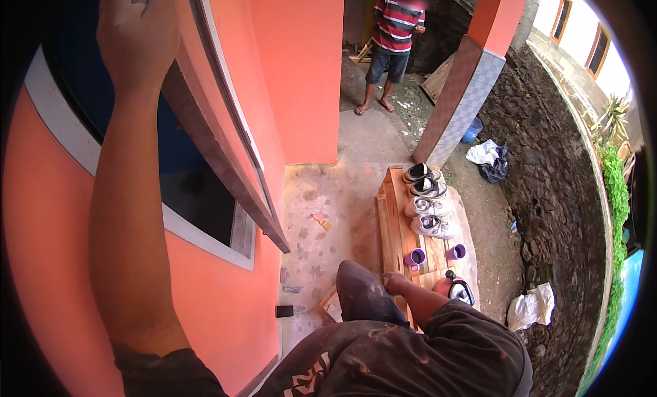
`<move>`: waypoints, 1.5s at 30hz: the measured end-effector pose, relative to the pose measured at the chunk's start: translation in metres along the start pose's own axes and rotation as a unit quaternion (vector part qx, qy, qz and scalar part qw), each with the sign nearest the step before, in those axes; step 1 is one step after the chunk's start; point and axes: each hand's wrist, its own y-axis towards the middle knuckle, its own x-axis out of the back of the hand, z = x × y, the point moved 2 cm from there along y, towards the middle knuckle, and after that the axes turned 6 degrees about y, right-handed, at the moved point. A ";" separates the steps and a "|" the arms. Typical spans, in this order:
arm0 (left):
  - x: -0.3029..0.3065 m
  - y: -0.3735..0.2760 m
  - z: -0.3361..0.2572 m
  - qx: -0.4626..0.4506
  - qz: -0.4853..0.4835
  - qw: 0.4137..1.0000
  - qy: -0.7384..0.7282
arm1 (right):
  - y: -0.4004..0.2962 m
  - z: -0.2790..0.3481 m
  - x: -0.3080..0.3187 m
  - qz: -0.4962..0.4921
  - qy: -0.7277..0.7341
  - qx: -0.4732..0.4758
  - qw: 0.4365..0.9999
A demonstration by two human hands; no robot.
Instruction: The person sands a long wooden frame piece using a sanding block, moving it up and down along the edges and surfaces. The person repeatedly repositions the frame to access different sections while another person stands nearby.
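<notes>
My left hand (136, 35) is raised at the upper left against the casement window sash (220, 151), which stands swung out from the wall. Its fingers are partly cut off by the picture's top edge; a small grey patch shows between them, too little to identify. The white window frame (205, 245) surrounds a dark opening. Beside my knee, over the edge of a wooden bench (390, 217), is my right hand (395, 283), its fingers curled and mostly hidden. Two purple mugs (414, 258) with dark liquid and a kettle (461, 293) stand on the bench near that hand.
Several shoes (431, 207) line the bench's far end. A paintbrush (322, 222) and a dark flat object (284, 311) lie on the tiled floor. Another person (395, 33) stands beyond the orange wall. A tiled pillar (462, 99), bags (493, 161) and a stone wall (554, 192) are at right.
</notes>
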 end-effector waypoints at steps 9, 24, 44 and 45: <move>0.008 0.000 0.016 0.006 0.044 0.999 -0.024 | 0.016 -0.023 0.006 -0.007 0.006 -0.001 1.000; 0.003 0.000 -0.005 0.066 0.066 0.996 0.006 | 0.062 -0.023 0.007 -0.012 0.036 0.015 0.999; 0.001 0.001 -0.032 0.243 0.111 0.949 0.168 | 0.114 -0.068 0.185 0.067 -0.010 -0.060 0.996; 0.003 -0.003 -0.027 0.235 0.124 0.951 0.160 | 0.113 -0.050 0.216 0.024 -0.015 -0.044 0.999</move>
